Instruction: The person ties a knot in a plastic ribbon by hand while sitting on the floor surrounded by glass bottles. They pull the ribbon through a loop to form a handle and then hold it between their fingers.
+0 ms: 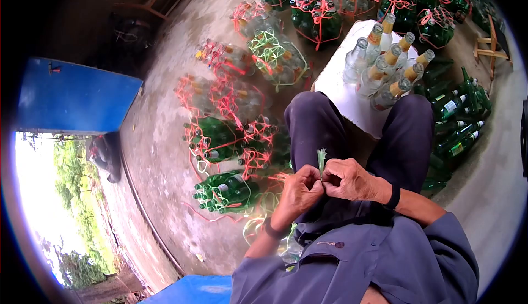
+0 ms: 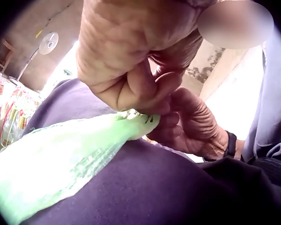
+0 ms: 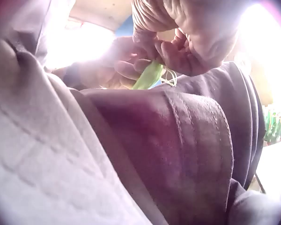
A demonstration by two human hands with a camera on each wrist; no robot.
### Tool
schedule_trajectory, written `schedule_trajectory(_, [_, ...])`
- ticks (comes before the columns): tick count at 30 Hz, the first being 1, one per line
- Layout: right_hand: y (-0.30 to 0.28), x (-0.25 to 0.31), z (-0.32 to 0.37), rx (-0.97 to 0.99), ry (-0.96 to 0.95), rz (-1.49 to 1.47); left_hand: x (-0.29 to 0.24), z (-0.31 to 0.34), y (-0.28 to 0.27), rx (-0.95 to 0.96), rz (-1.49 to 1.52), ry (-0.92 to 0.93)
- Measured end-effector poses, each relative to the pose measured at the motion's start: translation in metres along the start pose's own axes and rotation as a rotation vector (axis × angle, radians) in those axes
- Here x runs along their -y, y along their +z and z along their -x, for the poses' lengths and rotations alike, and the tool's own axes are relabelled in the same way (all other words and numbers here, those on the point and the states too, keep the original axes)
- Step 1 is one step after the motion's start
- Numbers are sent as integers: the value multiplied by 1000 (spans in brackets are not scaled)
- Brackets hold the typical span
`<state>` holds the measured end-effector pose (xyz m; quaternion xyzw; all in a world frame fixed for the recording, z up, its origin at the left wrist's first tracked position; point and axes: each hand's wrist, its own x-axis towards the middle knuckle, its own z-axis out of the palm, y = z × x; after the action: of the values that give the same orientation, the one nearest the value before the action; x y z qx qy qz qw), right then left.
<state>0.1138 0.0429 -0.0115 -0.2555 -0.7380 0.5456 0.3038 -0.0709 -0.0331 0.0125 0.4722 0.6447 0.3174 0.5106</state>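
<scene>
A light green plastic strip (image 1: 322,162) is pinched between both hands over the seated person's lap. The left hand (image 1: 301,192) holds it between thumb and fingers. Close against it, the right hand (image 1: 352,180) grips the same strip with curled fingers. In the left wrist view, the wide end of the strip (image 2: 70,159) spreads over the dark trouser leg, gathered narrow where the fingers meet. Thin pale strands (image 3: 170,77) hang beside the fingertips in the right wrist view. The fingers partly hide the gathered part.
Several clear bottles (image 1: 379,75) stand on a white block (image 1: 360,114) before the knees. Bottle bundles tied with red string (image 1: 217,133) cover the floor at left and ahead. Loose green bottles (image 1: 448,106) lie at right. Loose strips (image 1: 252,229) lie near the left forearm.
</scene>
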Motion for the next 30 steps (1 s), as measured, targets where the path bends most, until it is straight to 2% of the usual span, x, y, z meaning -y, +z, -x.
schedule_trajectory(4, [0, -8, 1, -73, 70, -44, 3, -1, 6, -70, 187, -32])
schedule_trajectory(8, [0, -8, 2, -100, 113, -101, 4, 1, 7, -74, 143, 28])
schedule_trajectory(10, [-3, -5, 0, -120, 146, -116, 7, 1, 11, -192, -12, 139])
schedule_trajectory(14, [-7, -4, -2, -128, 180, -207, 2, 8, 15, -229, -142, 163])
schedule_trajectory(16, [-10, -5, -3, -134, 237, -226, 5, 11, 21, -332, -339, 347])
schedule_trajectory(19, [-11, -5, -5, -169, 278, -268, 16, 18, 26, -388, -463, 331])
schedule_trajectory(25, [-8, -8, -7, -150, 220, -263, 51, 34, 23, -507, -467, 395])
schedule_trajectory(26, [-8, -7, -8, -144, 218, -278, 72, 38, 20, -501, -418, 404])
schedule_trajectory(27, [-7, -6, -10, -138, 215, -293, 81, 39, 20, -505, -421, 400])
schedule_trajectory(29, [-6, -6, -13, -128, 216, -302, 94, 39, 22, -630, -236, 226])
schedule_trajectory(30, [-5, -6, -14, -122, 219, -306, 99, 39, 20, -600, -312, 167])
